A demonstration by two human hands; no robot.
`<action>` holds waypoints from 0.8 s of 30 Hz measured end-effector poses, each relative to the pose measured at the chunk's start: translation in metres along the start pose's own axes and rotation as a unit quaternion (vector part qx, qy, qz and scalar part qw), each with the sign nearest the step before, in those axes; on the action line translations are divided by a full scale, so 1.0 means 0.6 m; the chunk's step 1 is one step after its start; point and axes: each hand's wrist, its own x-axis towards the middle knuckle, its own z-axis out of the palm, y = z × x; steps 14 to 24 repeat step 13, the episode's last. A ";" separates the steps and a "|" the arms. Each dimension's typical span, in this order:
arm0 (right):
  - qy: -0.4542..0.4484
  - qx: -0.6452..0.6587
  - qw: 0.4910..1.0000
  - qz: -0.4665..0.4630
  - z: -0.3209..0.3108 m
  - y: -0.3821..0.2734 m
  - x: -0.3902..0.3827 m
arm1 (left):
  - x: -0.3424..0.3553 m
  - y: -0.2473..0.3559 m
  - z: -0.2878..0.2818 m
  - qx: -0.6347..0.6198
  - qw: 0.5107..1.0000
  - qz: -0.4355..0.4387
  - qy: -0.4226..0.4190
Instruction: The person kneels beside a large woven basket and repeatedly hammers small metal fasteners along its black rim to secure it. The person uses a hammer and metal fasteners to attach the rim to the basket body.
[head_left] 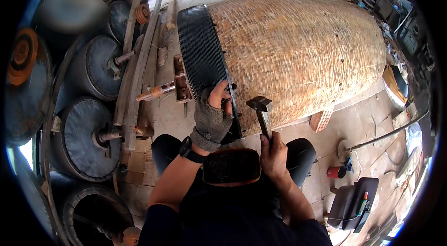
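Note:
A large drum [298,55] with a rough, chipped tan surface lies on its side in front of me. Around its left end runs a black ribbed rubber band [198,36], bordered by a dark strip. My left hand [212,118], in a grey fingerless glove, rests against the strip near the drum's front, fingers bent together; whatever they may pinch is hidden. Upright in my right hand [274,155] is a hammer [261,111], its metal head just right of the strip and its handle in my fist. Between my forearms is a dark rounded object [231,167].
Several grey-ended rollers [88,136] crowd the left side, beside long wooden planks [142,67]. A rusty shaft [158,91] sticks out of the drum's left end. Wooden block [321,120] is under its front. At right are a red can [336,172] and a dark case [349,202].

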 end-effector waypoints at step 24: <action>-0.018 -0.010 1.000 -0.011 0.011 -0.003 0.009 | 0.024 0.006 -0.013 0.013 0.993 -0.089 -0.082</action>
